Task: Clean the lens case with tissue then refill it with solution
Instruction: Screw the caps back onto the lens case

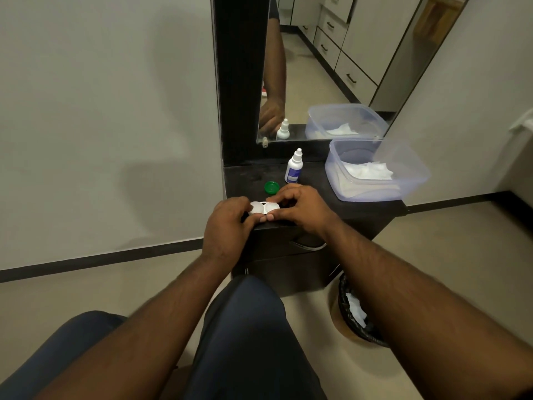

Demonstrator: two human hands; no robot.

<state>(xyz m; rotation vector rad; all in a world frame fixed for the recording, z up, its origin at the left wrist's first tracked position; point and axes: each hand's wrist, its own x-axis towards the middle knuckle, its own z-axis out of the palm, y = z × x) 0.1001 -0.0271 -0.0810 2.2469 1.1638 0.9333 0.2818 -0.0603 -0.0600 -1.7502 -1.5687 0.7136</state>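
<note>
Lens case: white twin-well lens case (264,208) at the front edge of the dark surface (314,194), held between both hands.
Left hand: left hand (227,223) grips the case's left end, fingers curled round it, thumb tip under the near edge.
Right hand: right hand (302,207) holds the right end, fingers curled over the far side, thumb at the near edge beside the other thumb.
Handling: looks like light, rigid plastic; likely slick if wet. Best held by the outer rims or the bridge between the wells, so the wells stay free for wiping and filling.
Cap: one green cap (272,187) lies loose on the surface just behind the case.
Solution: small white solution bottle (293,167) stands upright behind the cap, its own cap on; light, squeezable by the look of it.
Tissue: white tissue (369,171) sits inside the clear tub (415,174) to the right; soft, tears easily.
Hidden: cannot tell whether both wells are uncapped or one wears a white lid; no second cap in view. Fingers cover the case's ends. Whether the wells are wet or dry is not readable.
Bin: black-lined bin (356,310) on the floor holds white scraps, partly cut off by the right forearm.
</note>
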